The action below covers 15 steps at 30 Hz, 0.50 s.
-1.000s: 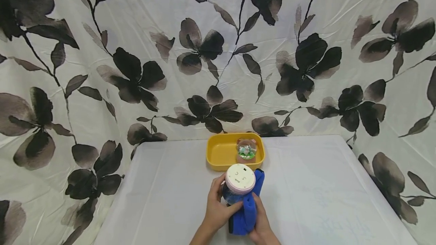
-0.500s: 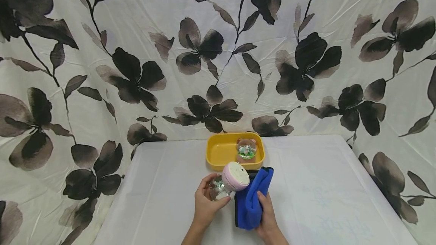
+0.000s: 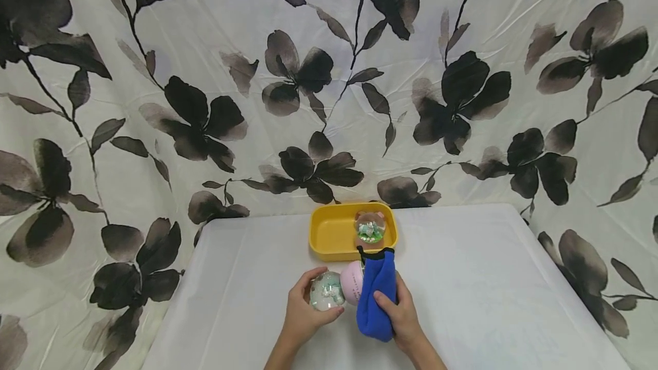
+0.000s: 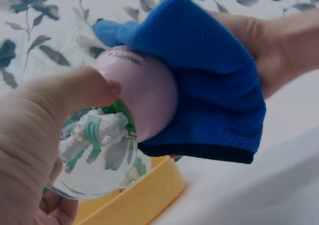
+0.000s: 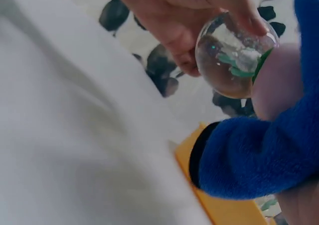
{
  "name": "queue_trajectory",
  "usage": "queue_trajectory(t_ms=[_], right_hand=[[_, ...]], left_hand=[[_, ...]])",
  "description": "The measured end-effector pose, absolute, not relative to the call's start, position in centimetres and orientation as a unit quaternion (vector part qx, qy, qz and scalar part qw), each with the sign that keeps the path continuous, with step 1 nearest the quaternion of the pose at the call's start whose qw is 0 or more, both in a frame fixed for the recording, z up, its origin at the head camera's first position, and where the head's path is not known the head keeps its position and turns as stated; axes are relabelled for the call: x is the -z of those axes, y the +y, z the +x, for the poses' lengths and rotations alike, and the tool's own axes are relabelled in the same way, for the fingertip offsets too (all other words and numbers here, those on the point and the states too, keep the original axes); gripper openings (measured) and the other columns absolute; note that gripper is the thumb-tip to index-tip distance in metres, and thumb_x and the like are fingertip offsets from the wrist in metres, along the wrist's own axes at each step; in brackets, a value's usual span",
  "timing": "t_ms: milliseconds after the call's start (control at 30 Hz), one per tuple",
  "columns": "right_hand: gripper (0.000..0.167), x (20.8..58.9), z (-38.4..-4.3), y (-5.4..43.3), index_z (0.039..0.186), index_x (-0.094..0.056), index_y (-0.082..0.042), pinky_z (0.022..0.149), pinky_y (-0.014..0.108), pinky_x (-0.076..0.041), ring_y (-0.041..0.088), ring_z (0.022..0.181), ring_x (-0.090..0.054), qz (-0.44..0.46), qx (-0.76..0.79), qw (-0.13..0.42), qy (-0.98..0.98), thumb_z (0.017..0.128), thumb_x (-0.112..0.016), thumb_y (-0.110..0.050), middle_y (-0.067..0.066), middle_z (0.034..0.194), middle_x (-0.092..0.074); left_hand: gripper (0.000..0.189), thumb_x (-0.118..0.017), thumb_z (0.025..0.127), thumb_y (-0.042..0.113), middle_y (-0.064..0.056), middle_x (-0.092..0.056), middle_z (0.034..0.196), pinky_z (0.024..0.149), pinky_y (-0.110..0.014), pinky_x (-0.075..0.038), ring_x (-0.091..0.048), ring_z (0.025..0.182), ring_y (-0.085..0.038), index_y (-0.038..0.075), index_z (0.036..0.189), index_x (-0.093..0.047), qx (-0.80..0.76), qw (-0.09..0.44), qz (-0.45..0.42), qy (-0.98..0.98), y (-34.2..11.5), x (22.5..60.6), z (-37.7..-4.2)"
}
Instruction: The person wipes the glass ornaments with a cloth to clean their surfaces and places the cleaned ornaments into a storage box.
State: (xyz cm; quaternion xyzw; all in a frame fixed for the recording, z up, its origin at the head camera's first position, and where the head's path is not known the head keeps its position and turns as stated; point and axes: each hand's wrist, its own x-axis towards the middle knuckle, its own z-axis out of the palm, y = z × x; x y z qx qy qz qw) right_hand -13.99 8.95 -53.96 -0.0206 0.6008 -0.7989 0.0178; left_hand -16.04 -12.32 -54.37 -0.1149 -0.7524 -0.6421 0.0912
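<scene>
A snow globe with a pink base lies sideways in the air above the table, its clear ball to the left. White and green figures show inside the ball. My left hand grips the ball between thumb and fingers. In my right hand is a folded blue cloth with black edging, which the fingers hold against the bottom of the pink base. The cloth wraps over part of the base in the left wrist view and hides its underside.
Behind the hands, a yellow tray stands near the back edge of the white table. Another globe, with a brownish base and ears, sits in its right side. A floral curtain hangs behind the table.
The snow globe has turned from base toward the camera to lying sideways, base to the right. My left hand has shifted left with it, and the cloth now covers the base's underside.
</scene>
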Motion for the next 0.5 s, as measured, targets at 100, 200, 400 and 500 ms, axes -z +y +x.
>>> queue_trajectory(t_ms=[100, 200, 400, 500], right_hand=[[0.070, 54.1, -13.9, 9.1, 0.149, -0.030, -0.006, 0.093, 0.046, -0.046, 0.032, 0.113, -0.052, -0.037, 0.770, 0.033, 0.636, 0.089, -0.063, -0.018, 0.020, 0.132, -0.049], [0.074, 54.1, -14.3, 9.3, 0.150, -0.029, -0.009, 0.091, 0.046, -0.046, 0.033, 0.111, -0.052, -0.050, 0.764, 0.057, 0.641, 0.087, -0.066, -0.020, 0.020, 0.130, -0.050], [0.073, 54.2, -15.0, 9.2, 0.144, -0.031, -0.007, 0.089, 0.040, -0.044, 0.031, 0.108, -0.050, -0.032, 0.785, 0.089, 0.612, 0.083, -0.069, -0.019, 0.019, 0.125, -0.049], [0.075, 54.2, -14.9, 8.8, 0.145, -0.028, -0.010, 0.088, 0.039, -0.044, 0.030, 0.108, -0.050, -0.010, 0.792, 0.070, 0.607, 0.083, -0.069, -0.019, 0.019, 0.126, -0.047]], left_hand=[[0.079, -0.096, 0.053, 0.019, 0.002, -0.063, 0.118, 0.090, -0.035, -0.050, -0.059, 0.101, -0.021, 0.018, 0.122, -0.059, 0.600, 0.083, -0.105, -0.788, -12.4, 54.2, -15.5], [0.077, -0.097, 0.053, 0.026, 0.009, -0.062, 0.116, 0.087, -0.034, -0.051, -0.060, 0.099, -0.014, 0.023, 0.120, -0.059, 0.564, 0.087, -0.126, -0.811, -12.3, 53.7, -15.5], [0.078, -0.095, 0.056, 0.033, 0.007, -0.059, 0.121, 0.088, -0.036, -0.051, -0.058, 0.105, -0.014, 0.024, 0.125, -0.059, 0.537, 0.117, -0.176, -0.817, -12.0, 53.0, -16.0], [0.085, -0.096, 0.055, 0.032, 0.003, -0.056, 0.126, 0.092, -0.032, -0.048, -0.055, 0.106, -0.016, 0.022, 0.130, -0.055, 0.576, 0.106, -0.134, -0.799, -11.6, 53.4, -15.7]])
